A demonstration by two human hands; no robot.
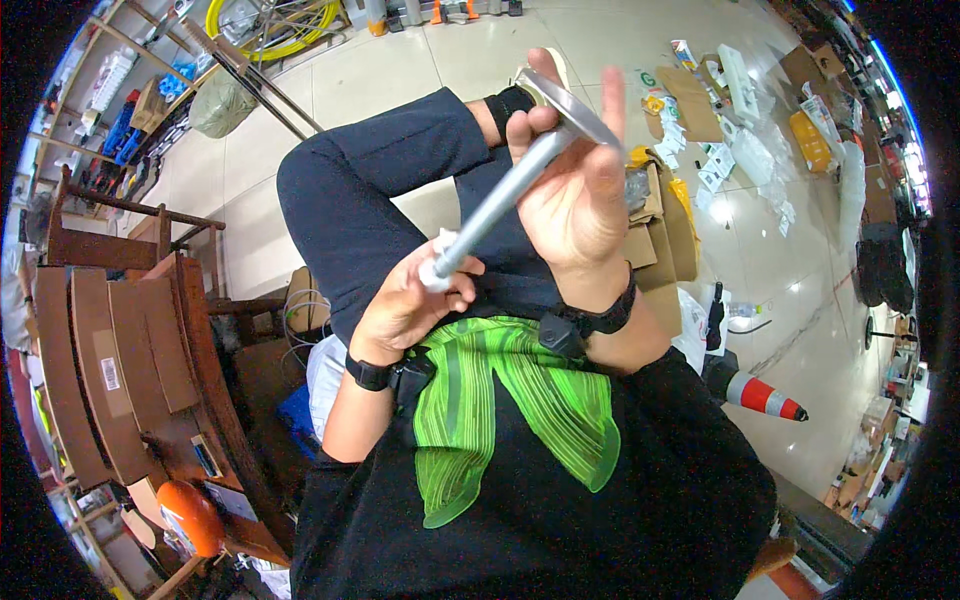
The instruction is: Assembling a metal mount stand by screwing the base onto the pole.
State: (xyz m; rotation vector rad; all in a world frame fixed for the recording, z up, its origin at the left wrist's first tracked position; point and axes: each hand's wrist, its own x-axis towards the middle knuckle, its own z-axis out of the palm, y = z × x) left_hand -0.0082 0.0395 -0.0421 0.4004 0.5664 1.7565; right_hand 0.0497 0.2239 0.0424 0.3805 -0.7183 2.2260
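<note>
Grey metal rod [510, 195] here, held up in mid-air over the dark trousers [385, 170], so it's just hands carrying it. Its long axis slants from a white end piece [436, 276] at lower left up to a round metal disc [573, 106] at upper right. Left hand [395, 302] has the white end, fingers curled round it, looks pretty snug. Right hand [575, 215] is the one nearer the disc, palm turned up, fingers spread around it; disc lies just beyond the palm. Can't tell whether those fingers actually grip or only prop it.
</note>
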